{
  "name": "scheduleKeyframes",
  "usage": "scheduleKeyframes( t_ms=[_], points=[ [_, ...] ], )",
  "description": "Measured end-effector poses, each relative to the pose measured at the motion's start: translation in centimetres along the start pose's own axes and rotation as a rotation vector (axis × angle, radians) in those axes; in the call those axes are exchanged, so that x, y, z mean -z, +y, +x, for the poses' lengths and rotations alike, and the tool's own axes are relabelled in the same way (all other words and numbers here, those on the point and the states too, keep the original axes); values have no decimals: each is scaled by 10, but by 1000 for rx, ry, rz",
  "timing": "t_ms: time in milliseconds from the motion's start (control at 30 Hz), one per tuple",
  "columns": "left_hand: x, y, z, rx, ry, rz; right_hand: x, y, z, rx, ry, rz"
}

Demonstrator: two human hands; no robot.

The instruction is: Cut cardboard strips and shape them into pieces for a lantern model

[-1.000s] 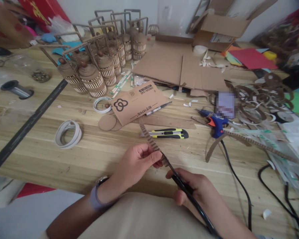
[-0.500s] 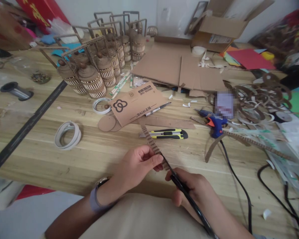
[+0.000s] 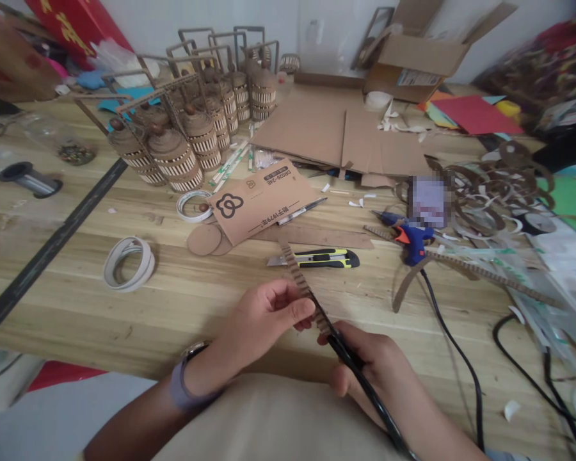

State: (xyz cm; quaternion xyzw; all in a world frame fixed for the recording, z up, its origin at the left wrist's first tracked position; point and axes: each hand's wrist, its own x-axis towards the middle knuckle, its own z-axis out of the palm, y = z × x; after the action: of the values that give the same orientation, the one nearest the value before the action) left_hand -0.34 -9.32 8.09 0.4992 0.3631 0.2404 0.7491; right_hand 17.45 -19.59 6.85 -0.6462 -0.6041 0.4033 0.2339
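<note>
My left hand (image 3: 273, 314) pinches a narrow ribbed strip of corrugated cardboard (image 3: 296, 272) between thumb and fingers. The far end of this strip points away from me, towards the printed cardboard piece (image 3: 264, 202). In my right hand (image 3: 374, 358) is a long black tool, apparently scissors (image 3: 358, 368), with fingers wrapped round its handles. Its thin dark blades lie along the strip, close to my left thumb. How far the blades are apart cannot be made out. Just beyond my hands lies a yellow-and-black utility knife (image 3: 324, 258) with some blade showing.
Lidded model baskets with tall handles (image 3: 175, 157) stand back left. White tape rolls (image 3: 128, 264) lie left, near cardboard discs (image 3: 204, 239). A blue glue gun (image 3: 415, 246) with a black cord lies right, beside curled cardboard strips (image 3: 484, 192). Flat cardboard sheets (image 3: 312, 125) lie behind.
The strip's far end has swung slightly right, and its near end has slid a little towards my right fingers. Both hands keep their grip. The view has shifted slightly.
</note>
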Motion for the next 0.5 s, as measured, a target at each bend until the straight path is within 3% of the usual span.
scheduleKeyframes(
  t_ms=[133, 500],
  points=[
    [3, 5, 2, -47, 73, 1, -1, 1, -2, -31, 6, -8],
    [-7, 0, -2, -64, 105, -33, 3, -10, 1, -27, -19, 50]
  ],
)
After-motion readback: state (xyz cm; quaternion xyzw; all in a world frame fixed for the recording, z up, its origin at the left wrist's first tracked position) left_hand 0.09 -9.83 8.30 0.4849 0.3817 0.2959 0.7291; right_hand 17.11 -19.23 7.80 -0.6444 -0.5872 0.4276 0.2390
